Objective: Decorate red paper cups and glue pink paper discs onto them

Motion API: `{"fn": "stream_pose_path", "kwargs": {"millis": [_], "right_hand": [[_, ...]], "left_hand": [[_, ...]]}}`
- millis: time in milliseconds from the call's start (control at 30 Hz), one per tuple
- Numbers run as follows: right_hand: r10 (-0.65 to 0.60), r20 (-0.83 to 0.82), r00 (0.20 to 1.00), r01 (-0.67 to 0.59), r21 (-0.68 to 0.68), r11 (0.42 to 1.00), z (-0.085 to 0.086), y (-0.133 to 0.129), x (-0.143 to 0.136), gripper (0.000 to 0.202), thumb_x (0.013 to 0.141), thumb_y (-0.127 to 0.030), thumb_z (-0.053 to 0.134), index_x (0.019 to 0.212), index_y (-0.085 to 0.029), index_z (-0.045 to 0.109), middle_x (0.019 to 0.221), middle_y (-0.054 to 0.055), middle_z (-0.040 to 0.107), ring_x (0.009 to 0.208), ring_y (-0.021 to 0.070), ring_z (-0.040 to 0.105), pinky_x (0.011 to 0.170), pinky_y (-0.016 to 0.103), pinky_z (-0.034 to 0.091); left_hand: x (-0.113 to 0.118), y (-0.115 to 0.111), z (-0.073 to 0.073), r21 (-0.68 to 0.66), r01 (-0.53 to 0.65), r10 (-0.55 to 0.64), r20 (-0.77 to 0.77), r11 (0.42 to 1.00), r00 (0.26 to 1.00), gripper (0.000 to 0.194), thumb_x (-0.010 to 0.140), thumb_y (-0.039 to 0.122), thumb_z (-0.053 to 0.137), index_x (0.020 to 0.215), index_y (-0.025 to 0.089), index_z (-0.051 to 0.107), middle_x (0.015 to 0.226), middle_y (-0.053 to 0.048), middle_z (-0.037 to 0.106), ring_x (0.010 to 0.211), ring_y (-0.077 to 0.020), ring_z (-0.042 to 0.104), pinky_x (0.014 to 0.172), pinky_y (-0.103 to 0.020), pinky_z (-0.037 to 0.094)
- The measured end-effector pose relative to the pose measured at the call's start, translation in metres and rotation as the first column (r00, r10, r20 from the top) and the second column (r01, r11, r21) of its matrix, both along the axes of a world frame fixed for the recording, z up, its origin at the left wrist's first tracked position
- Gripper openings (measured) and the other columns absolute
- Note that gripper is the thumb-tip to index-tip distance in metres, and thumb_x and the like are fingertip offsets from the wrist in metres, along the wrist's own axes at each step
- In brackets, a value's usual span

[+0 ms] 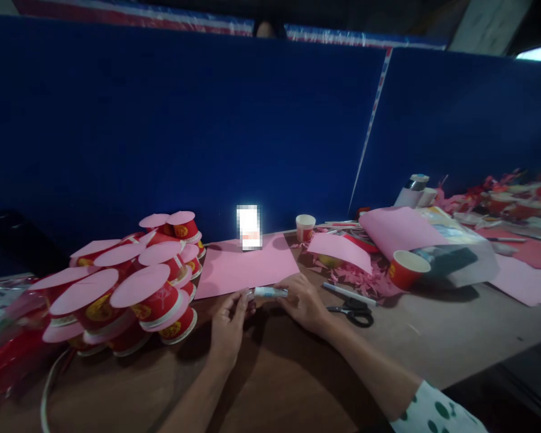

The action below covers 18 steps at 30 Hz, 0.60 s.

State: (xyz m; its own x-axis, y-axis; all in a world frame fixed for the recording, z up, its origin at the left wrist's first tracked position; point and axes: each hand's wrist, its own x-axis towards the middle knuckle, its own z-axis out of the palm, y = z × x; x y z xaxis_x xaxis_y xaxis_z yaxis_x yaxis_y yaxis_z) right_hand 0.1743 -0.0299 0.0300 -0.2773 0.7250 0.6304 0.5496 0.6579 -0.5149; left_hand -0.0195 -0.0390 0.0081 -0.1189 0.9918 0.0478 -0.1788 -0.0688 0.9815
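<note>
Just on the near side of the pink sheet (247, 264), both hands grasp a small tube (267, 292): the left hand (229, 325) pinches one end, the right hand (304, 300) the other. Fingers hide both tips, so I cannot tell whether it is capped. A bright rectangle (249, 227) at the sheet's far edge is blocked out. The table (433, 337) shows between the forearms, nearer than the sheet, and right of it reaches a slanting edge. Left of the sheet, red cups (144, 310) crowd close under pink discs (139, 285), hiding one another; a plastic bag (9, 337) beyond them is cut off. Right of it, a tilted cup (409, 270) shows its pale inside, its bottom hard to see.
</note>
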Motion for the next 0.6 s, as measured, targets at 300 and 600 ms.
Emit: {"fn": "stream_pose_path", "kwargs": {"millis": [300,600], "right_hand": [[-0.009,0.013,1.0,0.009,0.002,1.0,0.0019,-0.0009,-0.0003,0.021,0.078,-0.015,0.059,0.097,-0.021,0.062,0.091,0.006,0.064,0.089,0.0211,0.055,0.08,0.035,0.044],[0.023,0.016,1.0,-0.023,-0.003,1.0,0.0004,-0.0005,0.0002,0.022,0.079,-0.015,0.059,0.099,-0.023,0.063,0.092,0.006,0.064,0.089,0.021,0.055,0.08,0.035,0.046]], "left_hand": [[0.001,0.0001,0.0014,-0.004,-0.005,0.005,0.001,1.0,1.0,0.04,0.072,0.044,0.063,0.099,0.015,0.065,0.089,-0.007,0.069,0.074,-0.0167,0.064,0.071,-0.031,0.054],[-0.0001,-0.0008,0.0013,0.01,0.015,-0.015,-0.038,1.0,0.999,0.041,0.073,0.044,0.063,0.101,0.015,0.064,0.088,-0.006,0.069,0.075,-0.0172,0.064,0.071,-0.031,0.053]]}}
